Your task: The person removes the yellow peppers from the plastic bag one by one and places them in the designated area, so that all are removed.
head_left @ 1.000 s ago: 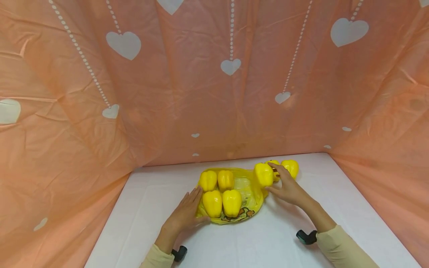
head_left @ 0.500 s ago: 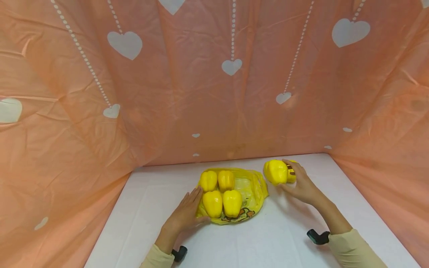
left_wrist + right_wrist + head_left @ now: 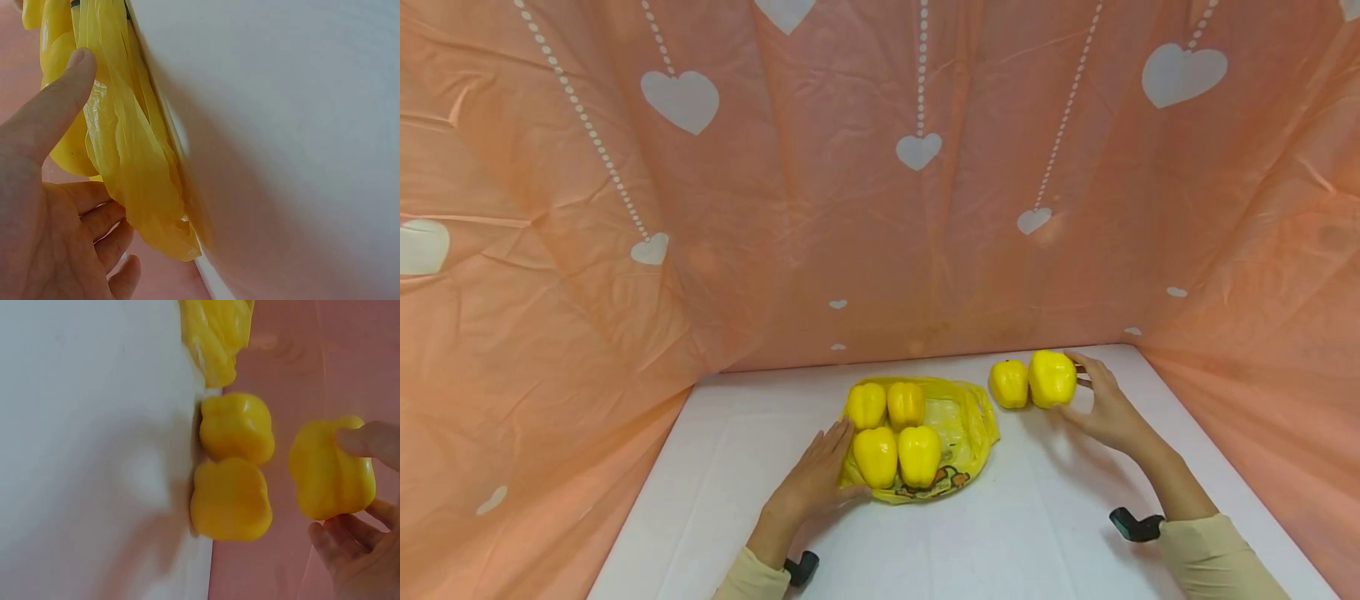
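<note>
The person's right hand point(image 3: 1105, 412) holds one shiny yellow bell pepper point(image 3: 331, 469) with thumb on one side and fingers on the other. This grip is spread only as wide as the pepper, and it carries the pepper in the air, clear of the white table point(image 3: 737, 475). On the table near this hand stand two more shiny yellow bell peppers point(image 3: 234, 499), side by side and touching, as I see from the right wrist. In the head view the held pepper hides one of this pair, and only the left one point(image 3: 1009, 384) shows.

The left hand point(image 3: 815, 472) is at the left edge of a flattened yellow plastic bag point(image 3: 955, 429). Its fingers are long and loose, not curled around any thing; the thumb rests on the front folds of the bag, and the fingertips lie along its side. How strongly this hand presses, I cannot tell.

On the left part of the bag are four yellow bell peppers point(image 3: 876, 457), arranged in two rows of two, close to each other. The right part of the bag lies bare, with an orange-and-black printed figure at the front edge. The pair on the table is just beyond the bag's right end, apart from it.

Both arms wear beige sleeves point(image 3: 1217, 554), and a small black device point(image 3: 1137, 525) sits at each wrist. Behind the table hangs a peach-coloured curtain point(image 3: 842, 217) with white hearts.
</note>
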{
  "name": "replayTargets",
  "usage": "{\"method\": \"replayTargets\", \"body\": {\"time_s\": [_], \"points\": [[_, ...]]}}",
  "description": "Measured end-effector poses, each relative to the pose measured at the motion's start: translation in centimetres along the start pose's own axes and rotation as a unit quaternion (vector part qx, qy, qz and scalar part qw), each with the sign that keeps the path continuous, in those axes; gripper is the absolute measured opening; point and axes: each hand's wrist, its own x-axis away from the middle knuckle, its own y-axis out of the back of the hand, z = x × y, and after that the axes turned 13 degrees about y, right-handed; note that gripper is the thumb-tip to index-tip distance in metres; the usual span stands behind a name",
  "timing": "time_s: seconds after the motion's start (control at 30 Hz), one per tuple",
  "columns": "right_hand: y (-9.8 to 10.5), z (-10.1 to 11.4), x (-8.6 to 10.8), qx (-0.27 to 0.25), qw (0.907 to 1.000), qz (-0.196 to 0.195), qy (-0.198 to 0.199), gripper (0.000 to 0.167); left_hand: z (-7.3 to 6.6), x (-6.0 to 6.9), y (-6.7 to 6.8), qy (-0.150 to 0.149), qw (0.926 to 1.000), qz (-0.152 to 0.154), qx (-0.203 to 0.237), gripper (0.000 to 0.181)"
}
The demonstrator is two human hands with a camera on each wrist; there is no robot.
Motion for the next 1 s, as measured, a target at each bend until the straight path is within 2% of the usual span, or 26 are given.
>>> {"method": "replayTargets", "body": {"time_s": [0.33, 0.67, 0.83, 1.0], "points": [[1.4, -1.6, 0.3, 0.009, 0.9985, -0.031, 0.043, 0.093, -0.1, 0.1, 0.2, 0.0, 1.0, 0.002, -0.003, 0.109], [2.6, -3.6, 0.5, 0.036, 0.9991, -0.022, 0.01, 0.092, 0.1, 0.0, 0.1, -0.004, 1.0, -0.002, -0.002, 0.108], [2.9, -4.5, 0.7, 0.035, 0.9989, -0.03, -0.005, 0.09, 0.2, -0.1, -0.1, -0.005, 1.0, -0.004, 0.0, 0.108], [2.9, -5.5, 1.0, 0.031, 0.9984, -0.046, 0.009, 0.086, 0.2, 0.0, -0.2, -0.006, 1.0, -0.003, 0.002, 0.107]]}}
